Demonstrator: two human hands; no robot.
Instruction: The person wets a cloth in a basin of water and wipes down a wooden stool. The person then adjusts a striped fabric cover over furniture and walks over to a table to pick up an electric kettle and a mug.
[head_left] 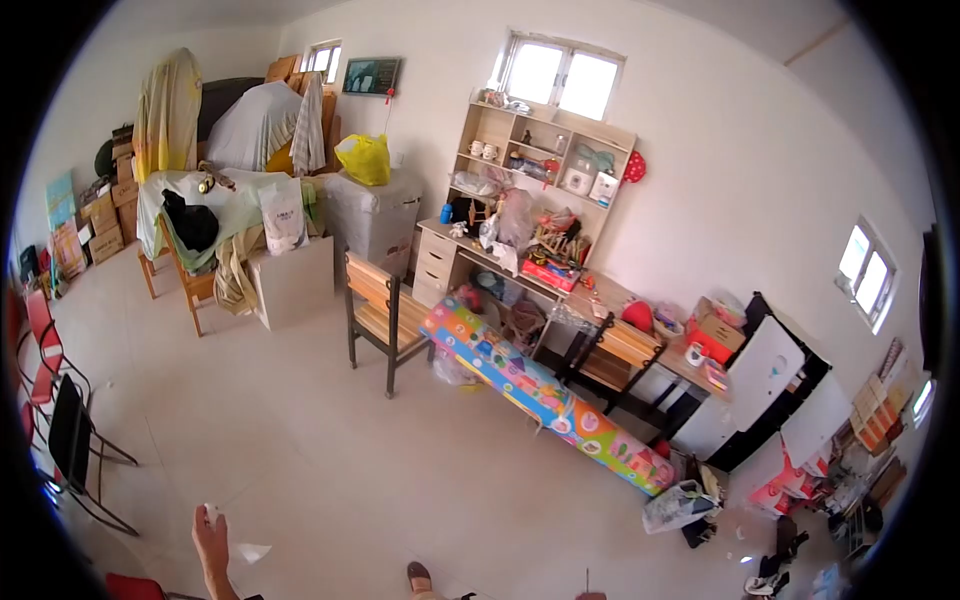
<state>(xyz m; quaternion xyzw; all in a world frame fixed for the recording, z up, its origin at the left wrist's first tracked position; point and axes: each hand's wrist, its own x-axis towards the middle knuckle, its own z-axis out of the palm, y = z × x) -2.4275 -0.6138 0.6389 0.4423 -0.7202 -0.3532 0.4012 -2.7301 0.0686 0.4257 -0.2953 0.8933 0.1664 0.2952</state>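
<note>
Down at the lower left of the frame, I see one left hand (211, 541) with its fingers drawn narrow around one small white thing (211, 512), which sits at the fingertips and is too small to make out, while one pale scrap (254, 552) shows just beside the wrist. One brown shoe (418, 573) pokes in at bottom centre. Beyond, I count one long, colourful box (545, 395) slanting across the centre right, two slatted wooden chairs (375, 300), and one yellow bag (363, 158) up at upper centre-left.
</note>
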